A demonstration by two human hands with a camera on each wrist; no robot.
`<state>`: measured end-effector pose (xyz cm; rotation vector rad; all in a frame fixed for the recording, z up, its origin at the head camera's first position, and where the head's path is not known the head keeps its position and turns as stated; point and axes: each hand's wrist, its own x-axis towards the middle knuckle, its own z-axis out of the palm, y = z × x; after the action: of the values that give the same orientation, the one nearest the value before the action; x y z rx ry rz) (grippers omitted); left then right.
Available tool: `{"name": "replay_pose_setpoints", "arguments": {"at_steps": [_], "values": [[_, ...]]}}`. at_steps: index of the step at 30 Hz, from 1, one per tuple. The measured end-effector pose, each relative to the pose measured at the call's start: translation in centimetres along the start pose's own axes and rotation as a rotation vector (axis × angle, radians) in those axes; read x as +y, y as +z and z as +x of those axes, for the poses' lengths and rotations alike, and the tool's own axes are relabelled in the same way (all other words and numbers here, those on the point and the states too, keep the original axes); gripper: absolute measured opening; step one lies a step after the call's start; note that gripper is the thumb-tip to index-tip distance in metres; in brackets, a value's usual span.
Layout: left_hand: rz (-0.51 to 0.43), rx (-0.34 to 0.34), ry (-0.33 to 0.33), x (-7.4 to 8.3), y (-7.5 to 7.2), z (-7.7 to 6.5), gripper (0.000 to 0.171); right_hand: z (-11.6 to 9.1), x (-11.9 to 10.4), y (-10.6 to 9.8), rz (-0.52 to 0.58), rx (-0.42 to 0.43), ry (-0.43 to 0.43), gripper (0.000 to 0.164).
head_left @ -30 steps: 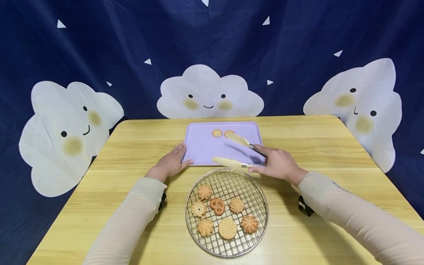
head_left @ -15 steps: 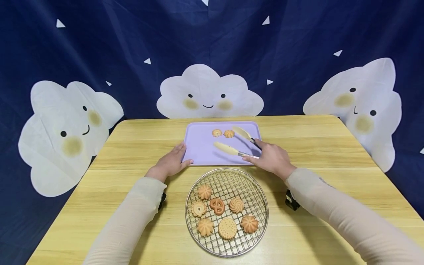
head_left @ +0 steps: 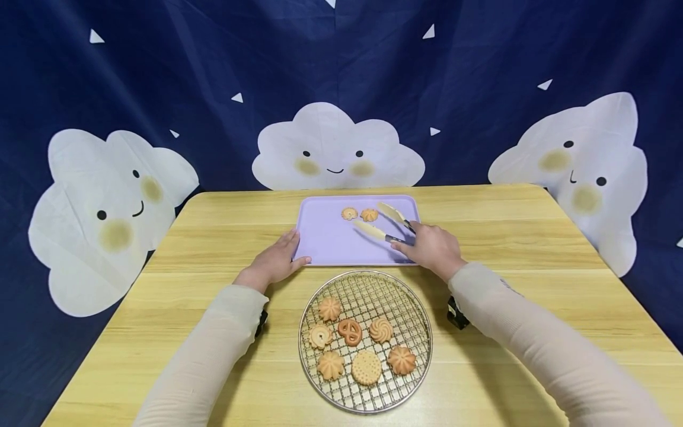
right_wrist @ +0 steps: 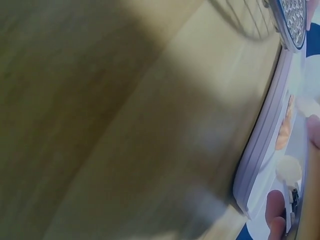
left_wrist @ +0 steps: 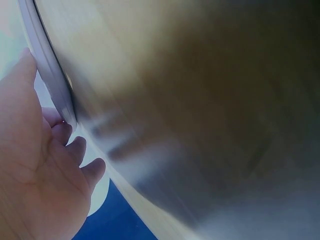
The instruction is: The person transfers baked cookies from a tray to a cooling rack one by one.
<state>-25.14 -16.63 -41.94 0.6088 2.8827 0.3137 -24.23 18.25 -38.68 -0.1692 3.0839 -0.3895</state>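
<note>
My left hand [head_left: 274, 259] holds the lilac tray [head_left: 325, 243] at its near left corner. The thumb lies over the rim and the fingers are at the left side. My right hand [head_left: 434, 249] grips food tongs [head_left: 370, 230] with cream tips and dark handles. Their arms stand apart over the tray's right half, with nothing between them. A ring-shaped cookie [head_left: 349, 213] and a ridged flower-shaped cookie [head_left: 369, 214] lie side by side near the tray's far edge. The tong tips are just right of and in front of the flower-shaped cookie.
A round wire rack [head_left: 395, 296] stands in front of the tray, close to its near edge. Several cookies lie on it, among them a pretzel-shaped cookie [head_left: 350, 333] and a round dotted cookie [head_left: 366, 367]. A dark blue cloud-print curtain [head_left: 459, 71] hangs behind the wooden table [head_left: 507, 237].
My right hand has moved left and away from me with the tongs. Their tips have drawn off the flower-shaped cookie, which now shows fully, and the arms are closer together. My left hand stays put.
</note>
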Motion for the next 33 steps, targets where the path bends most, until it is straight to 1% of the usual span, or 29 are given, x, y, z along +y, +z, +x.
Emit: {"name": "replay_pose_setpoints", "arguments": {"at_steps": [6,12,21,28,33], "values": [[0.0,-0.003,-0.001,0.0,0.0,0.0,0.08,0.5,-0.3,0.0,-0.05,-0.016,-0.003,0.08],[-0.002,-0.012,-0.005,0.0,-0.1,0.0,0.079,0.9,-0.7,0.2,-0.075,-0.005,-0.013,0.074],[-0.003,-0.007,-0.002,0.0,-0.1,0.0,0.08,1.4,-1.4,0.3,-0.091,0.009,0.002,0.067],[-0.004,-0.003,-0.001,0.0,-0.1,0.0,0.079,1.4,-1.7,0.4,-0.09,0.018,-0.007,0.058],[-0.004,-0.002,0.002,0.0,-0.1,0.0,0.079,1.4,-1.8,0.4,-0.09,0.03,-0.006,0.055]]}}
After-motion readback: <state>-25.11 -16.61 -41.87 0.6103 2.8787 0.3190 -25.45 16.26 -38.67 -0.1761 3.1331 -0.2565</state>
